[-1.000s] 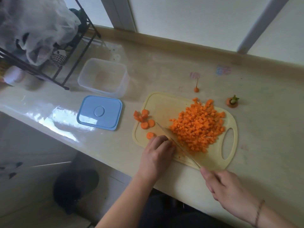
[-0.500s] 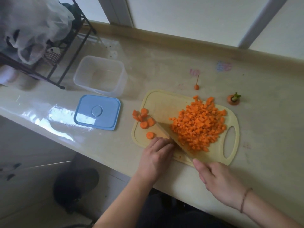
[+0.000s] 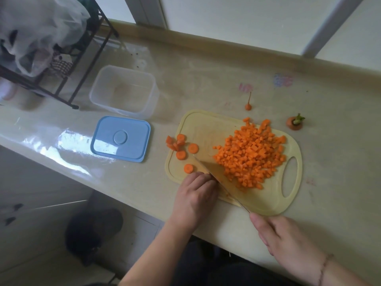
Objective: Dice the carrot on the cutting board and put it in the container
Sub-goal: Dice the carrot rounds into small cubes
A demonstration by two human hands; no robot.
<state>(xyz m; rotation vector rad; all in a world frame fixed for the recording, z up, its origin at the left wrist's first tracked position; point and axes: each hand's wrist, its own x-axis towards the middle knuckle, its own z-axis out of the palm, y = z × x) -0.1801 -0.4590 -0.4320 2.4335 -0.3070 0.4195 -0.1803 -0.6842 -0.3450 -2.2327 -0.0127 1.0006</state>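
Most of the carrot is already diced: cubes (image 3: 250,155) heaped mid-board toward the handle end of the cutting board (image 3: 208,124); few rounds (image 3: 181,148) wait at its left edge. Dicing step w/ knife (image 3: 216,176). Next probably: feed rounds under blade, then scoop to container (image 3: 123,89) beyond the board's left end. Left hand (image 3: 194,196) curled knuckles-up at near-left corner beside blade, contents hidden. Right hand (image 3: 286,238) grips the handle.
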